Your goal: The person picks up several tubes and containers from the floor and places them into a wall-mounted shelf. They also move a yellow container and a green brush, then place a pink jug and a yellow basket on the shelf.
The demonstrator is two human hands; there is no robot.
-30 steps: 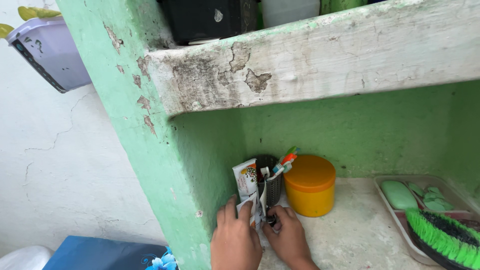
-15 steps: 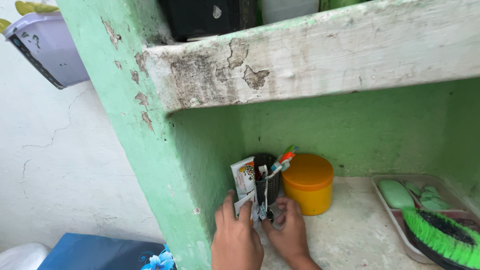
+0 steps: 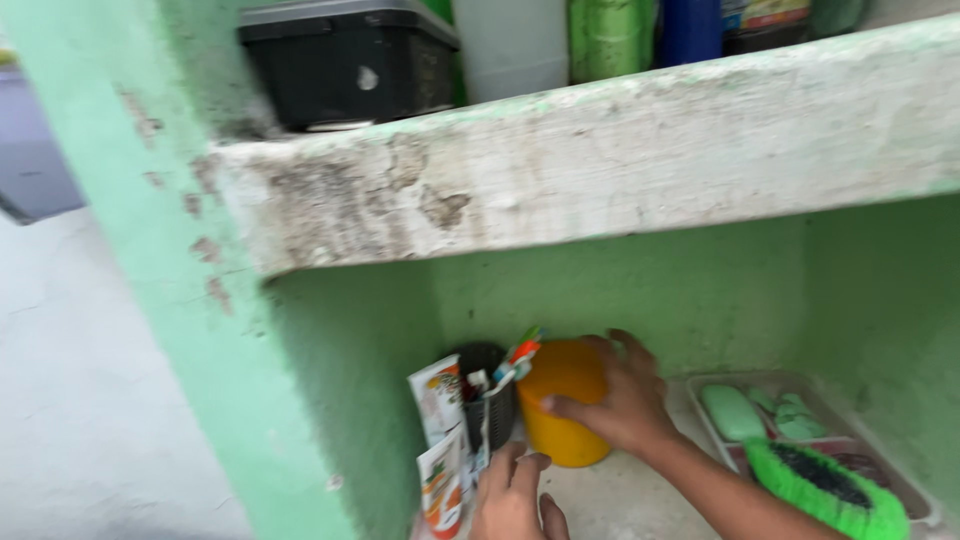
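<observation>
1. The yellow tub (image 3: 563,410) is standing upright on the lower shelf (image 3: 620,495) of a green alcove, its long axis running straight up and down and its top facing the underside of the upper shelf (image 3: 600,160).
2. The right hand (image 3: 615,400) is wrapping around the tub from the right side, the fingers curling over its upper edge and the thumb pressing on its front; the grasp is closing firmly on the tub.
3. The left hand (image 3: 510,495) is sitting low at the bottom edge of the view, just in front of the black holder (image 3: 490,405); its fingers are lying close together and its fingertips are reaching the base of the holder, though I cannot tell whether they are gripping anything.
4. The black holder is standing touching the tub's left side, and it is carrying toothbrushes (image 3: 515,360) that are leaning up and to the right, their coloured ends poking above the rim.
5. Two small sachets (image 3: 438,400), white with orange print, are leaning against the holder's left side, one above the other.
6. A shallow tray (image 3: 905,495) is lying to the right on the same shelf, holding a pale green soap bar (image 3: 732,412) and a green scrubbing brush (image 3: 815,485) with dark bristles.
7. The tub is looking plain, round and opaque, a deep yellow all over, blurred by motion.
8. On the upper shelf a black box (image 3: 350,60) is sitting at the left, with a green bottle (image 3: 608,35) further right.
</observation>
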